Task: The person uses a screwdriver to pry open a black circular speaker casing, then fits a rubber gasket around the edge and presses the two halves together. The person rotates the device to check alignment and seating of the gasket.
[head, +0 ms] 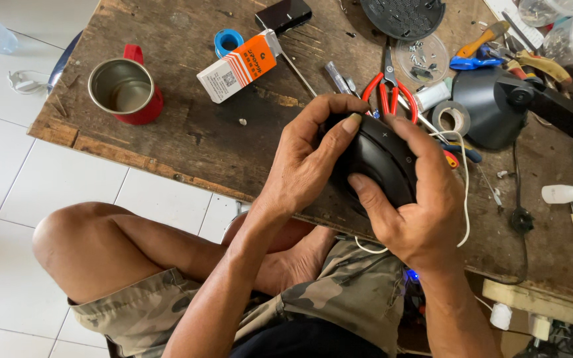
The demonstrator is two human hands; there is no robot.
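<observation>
Workbench (187, 132) of rough dark wood fills the upper part of the view, scuffed and littered with tools. Over its near edge, both hands grasp a rounded black device (382, 162). The left hand (306, 156) wraps its left side, thumb curled over the top rim. The right hand (419, 212) clasps it from the right and below, thumb pressed on the dark shell and fingers laid across the top. A thin white cable (464, 199) loops down past the right hand.

Behind the device stands a dark lamp base (492, 106), and farther back a round black grille (402, 14). At the left sits a red mug (127, 91) with a metal inside. Near the middle lies an orange and white box (240, 66), with a blue tape roll (228, 41) just behind it. Red-handled pliers (388, 89) lie just behind the hands, and a grey tape ring (451, 118) is beside the lamp base.
</observation>
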